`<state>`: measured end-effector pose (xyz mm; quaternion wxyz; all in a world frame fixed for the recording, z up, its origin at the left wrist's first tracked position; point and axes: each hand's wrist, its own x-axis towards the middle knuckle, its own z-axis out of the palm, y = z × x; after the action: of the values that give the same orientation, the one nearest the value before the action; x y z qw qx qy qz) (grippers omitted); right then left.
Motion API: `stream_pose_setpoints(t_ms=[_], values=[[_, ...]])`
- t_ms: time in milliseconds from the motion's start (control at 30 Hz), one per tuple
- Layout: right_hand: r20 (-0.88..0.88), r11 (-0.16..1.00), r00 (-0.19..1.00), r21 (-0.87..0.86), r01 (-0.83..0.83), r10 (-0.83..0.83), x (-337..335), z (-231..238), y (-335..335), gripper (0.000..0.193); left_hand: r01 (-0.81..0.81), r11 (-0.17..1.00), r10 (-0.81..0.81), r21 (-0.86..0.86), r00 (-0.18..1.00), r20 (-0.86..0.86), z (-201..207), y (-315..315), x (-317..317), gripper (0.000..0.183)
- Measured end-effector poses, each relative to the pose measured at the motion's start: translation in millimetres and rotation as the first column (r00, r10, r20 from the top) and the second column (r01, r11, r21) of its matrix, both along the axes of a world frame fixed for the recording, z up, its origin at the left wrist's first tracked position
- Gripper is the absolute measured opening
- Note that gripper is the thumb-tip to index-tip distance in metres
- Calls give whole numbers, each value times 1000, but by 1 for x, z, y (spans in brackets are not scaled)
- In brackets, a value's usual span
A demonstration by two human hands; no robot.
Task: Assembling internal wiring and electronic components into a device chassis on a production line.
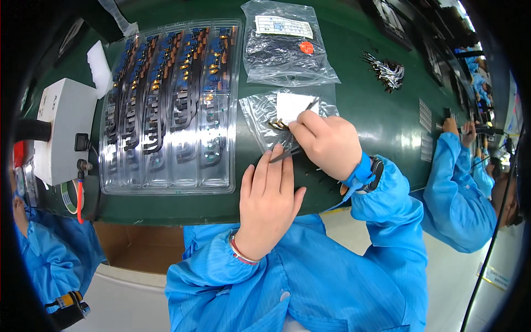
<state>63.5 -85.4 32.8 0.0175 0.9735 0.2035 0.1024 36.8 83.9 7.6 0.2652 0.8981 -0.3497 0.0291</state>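
My right hand [326, 141] is closed around dark tweezers [285, 154], whose tips reach toward small gold-and-black parts [278, 124] lying on a clear plastic bag [260, 113] with a white label. My left hand [268, 202] lies flat, palm down, on the green mat [381, 119] just below the tweezers, fingers together, holding nothing. Left of both hands sits a clear blister tray [171, 105] with rows of black flex cables carrying orange and blue connectors.
A second sealed bag [287, 44] with dark parts lies at the back. A heap of small metal parts [387, 72] sits far right. A white box [63, 130] with a cable stands left. People in blue coats work at both sides.
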Motion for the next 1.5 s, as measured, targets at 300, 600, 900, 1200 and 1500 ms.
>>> stream_pose_setpoints(t_ms=[300, 600, 900, 1200, 1500], values=[[-224, 972, 970, 187, 140, -97, 15, 12, -18, 25, -14, 999, 13, 33, 999, 34, -3, 1, -4, 60], [-548, 341, 796, 719, 606, -258, -24, 61, -82, 13, 8, 999, -9, 34, 999, 42, 5, -5, -3, 58], [-767, -105, 611, 635, 765, -196, -101, 4, -90, 12, 235, 972, -235, 12, 972, 14, 12, -33, -20, 58], [-526, 130, 549, 634, 762, -650, -99, -12, -64, 15, 377, 926, -377, 5, 925, 35, -2, -54, -37, 59], [-215, 547, 736, 544, 637, -642, -92, 9, -76, 19, 384, 922, -387, 58, 920, 58, -8, -55, -38, 58]])
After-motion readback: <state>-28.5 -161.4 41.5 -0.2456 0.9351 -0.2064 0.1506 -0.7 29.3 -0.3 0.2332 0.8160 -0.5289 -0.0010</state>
